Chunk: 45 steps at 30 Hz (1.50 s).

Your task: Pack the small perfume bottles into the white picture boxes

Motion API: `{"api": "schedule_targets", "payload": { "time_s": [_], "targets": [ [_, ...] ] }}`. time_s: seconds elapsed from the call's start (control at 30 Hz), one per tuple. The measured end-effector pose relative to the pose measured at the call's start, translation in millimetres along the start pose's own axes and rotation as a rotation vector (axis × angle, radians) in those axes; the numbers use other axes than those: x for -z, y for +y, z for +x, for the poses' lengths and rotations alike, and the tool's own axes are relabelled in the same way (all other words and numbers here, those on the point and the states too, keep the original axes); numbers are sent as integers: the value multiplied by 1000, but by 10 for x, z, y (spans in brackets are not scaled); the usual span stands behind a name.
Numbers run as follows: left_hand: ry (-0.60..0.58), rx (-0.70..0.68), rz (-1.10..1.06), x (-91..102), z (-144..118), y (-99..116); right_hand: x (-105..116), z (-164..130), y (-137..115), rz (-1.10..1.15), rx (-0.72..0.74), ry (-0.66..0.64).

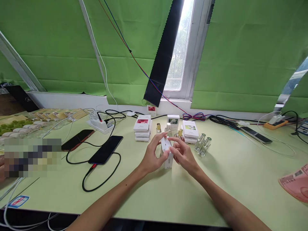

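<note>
A small white carton [168, 163] stands upright on the table in front of me. My left hand [154, 154] grips its left side, with the thumb on the near face and the fingers around the top. From the other side my right hand [184, 155] closes on the same carton, its fingers at the top flap. Just behind the hands are perfume bottles with gold caps, one bottle [158, 128] to the left and another bottle [180, 134] partly hidden by my right fingers. Two clear glass bottles with silver caps [202, 146] stand right of my right hand.
Stacked white boxes with a red picture [142, 125] and with a green picture [190, 130] stand behind. Left are a dark phone [106, 150] on a cable and a power strip [101, 124]. Another phone [255, 134] and a pink packet [295, 183] lie right.
</note>
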<state>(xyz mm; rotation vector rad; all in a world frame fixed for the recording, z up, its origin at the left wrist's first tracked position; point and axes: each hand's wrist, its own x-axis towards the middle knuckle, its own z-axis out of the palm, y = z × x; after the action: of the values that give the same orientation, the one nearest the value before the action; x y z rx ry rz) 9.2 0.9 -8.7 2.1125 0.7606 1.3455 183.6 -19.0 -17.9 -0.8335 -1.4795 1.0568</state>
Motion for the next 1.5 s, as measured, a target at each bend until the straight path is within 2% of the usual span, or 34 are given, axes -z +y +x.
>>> {"api": "schedule_targets", "payload": {
  "time_s": [0.2, 0.6, 1.13, 1.5],
  "targets": [
    [-21, 20, 11, -9, -4, 1, -11, 2, 10, -9, 23, 40],
    [-19, 68, -138, -38, -17, -46, -25, 17, -25, -8, 3, 82],
    [-67, -39, 40, -2, 32, -11, -36, 8, 0, 8, 9, 89],
    [-74, -28, 49, 6, 23, -13, -33, 2, -6, 7, 42, 112]
  ]
}}
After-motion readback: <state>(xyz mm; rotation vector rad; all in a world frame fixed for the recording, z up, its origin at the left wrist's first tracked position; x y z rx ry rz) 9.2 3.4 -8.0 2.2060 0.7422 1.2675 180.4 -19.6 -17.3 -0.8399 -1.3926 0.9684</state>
